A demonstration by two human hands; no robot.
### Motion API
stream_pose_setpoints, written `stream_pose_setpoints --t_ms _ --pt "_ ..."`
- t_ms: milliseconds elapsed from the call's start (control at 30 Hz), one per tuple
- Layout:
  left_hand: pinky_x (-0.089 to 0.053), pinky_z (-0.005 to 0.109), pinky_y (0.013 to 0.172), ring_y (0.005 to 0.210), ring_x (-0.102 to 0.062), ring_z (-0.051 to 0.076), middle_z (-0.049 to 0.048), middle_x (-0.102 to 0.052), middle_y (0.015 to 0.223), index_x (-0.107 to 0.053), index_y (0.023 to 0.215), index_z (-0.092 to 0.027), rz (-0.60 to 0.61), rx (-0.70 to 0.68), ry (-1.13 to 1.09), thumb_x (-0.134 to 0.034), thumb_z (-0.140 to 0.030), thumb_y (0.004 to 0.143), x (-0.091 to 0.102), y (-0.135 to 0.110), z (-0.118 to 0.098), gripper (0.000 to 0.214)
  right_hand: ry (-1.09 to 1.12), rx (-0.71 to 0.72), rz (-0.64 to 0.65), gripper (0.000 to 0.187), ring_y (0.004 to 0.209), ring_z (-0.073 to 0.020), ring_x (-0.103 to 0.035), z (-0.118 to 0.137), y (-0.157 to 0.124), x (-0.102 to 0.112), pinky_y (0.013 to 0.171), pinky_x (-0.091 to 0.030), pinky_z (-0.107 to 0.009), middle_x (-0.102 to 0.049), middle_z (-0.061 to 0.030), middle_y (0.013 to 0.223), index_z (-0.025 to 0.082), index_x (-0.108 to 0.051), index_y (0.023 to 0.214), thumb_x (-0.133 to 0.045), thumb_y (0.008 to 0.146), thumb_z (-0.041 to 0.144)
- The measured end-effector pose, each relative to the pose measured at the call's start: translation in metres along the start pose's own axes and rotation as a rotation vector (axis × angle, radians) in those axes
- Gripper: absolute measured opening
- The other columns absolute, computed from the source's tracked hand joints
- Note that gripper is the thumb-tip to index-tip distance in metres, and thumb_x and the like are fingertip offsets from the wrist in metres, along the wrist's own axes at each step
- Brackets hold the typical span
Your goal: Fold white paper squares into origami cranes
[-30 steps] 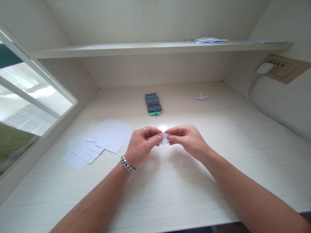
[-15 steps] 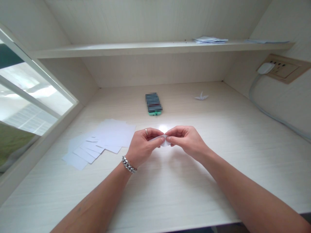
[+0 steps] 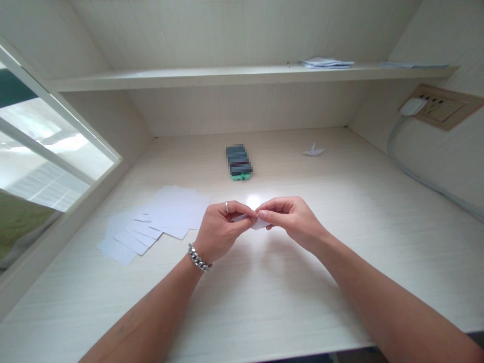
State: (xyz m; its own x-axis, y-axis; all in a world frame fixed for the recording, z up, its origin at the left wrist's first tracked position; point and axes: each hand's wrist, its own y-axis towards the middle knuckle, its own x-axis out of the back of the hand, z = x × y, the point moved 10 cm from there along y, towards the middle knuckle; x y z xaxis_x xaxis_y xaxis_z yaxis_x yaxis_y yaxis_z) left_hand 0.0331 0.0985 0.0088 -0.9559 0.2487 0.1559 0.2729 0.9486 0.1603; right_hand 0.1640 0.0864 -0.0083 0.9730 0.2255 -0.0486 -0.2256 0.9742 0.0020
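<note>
A small folded piece of white paper (image 3: 259, 224) is pinched between my two hands above the middle of the desk. My left hand (image 3: 226, 222), with a ring and a chain bracelet, grips it from the left between thumb and fingers. From the right, my right hand (image 3: 289, 216) pinches its upper edge, thumb tip close to the left hand's fingertips. Most of the paper is hidden behind the fingers, so its exact folds cannot be made out. A folded white paper crane (image 3: 313, 150) stands farther back on the desk, to the right.
Loose white paper sheets (image 3: 177, 209) lie spread left of my hands. A phone-like object with a green edge (image 3: 239, 164), its surface blurred, lies behind them. More papers (image 3: 327, 63) rest on the shelf (image 3: 227, 75). A white plug and cable (image 3: 414, 107) sit at the right wall socket.
My left thumb has shifted up and inward toward the right fingertips. The paper's lower part now shows lower and slightly right, between the hands. Both hands keep their pinch.
</note>
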Motion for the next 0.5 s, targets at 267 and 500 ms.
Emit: stream_pose_setpoints --t_ms 267,500 --pt "-0.056 0.024 0.067 0.071 -0.068 0.015 0.0042 -0.073 0.078 -0.071 0.079 -0.015 0.001 0.038 -0.098 -0.077 -0.018 0.07 0.0002 0.0008 0.0092 0.012 -0.154 0.08 -0.043 0.016 0.065 -0.0153 -0.063 0.0067 -0.0005 0.0044 0.06 -0.05 -0.027 -0.072 -0.0057 0.076 0.015 -0.077 0.084 -0.071 0.077 0.029" --pt "-0.057 0.026 0.065 0.07 -0.069 0.015 0.0039 -0.073 0.077 -0.071 0.08 -0.014 -0.018 0.095 -0.234 -0.073 -0.015 0.071 0.0006 0.0015 0.011 0.01 -0.2 0.117 -0.094 0.016 0.065 -0.0157 -0.063 0.0091 -0.0015 0.0094 0.058 -0.05 -0.027 -0.072 -0.0058 0.077 0.016 -0.077 0.085 -0.068 0.079 0.028"
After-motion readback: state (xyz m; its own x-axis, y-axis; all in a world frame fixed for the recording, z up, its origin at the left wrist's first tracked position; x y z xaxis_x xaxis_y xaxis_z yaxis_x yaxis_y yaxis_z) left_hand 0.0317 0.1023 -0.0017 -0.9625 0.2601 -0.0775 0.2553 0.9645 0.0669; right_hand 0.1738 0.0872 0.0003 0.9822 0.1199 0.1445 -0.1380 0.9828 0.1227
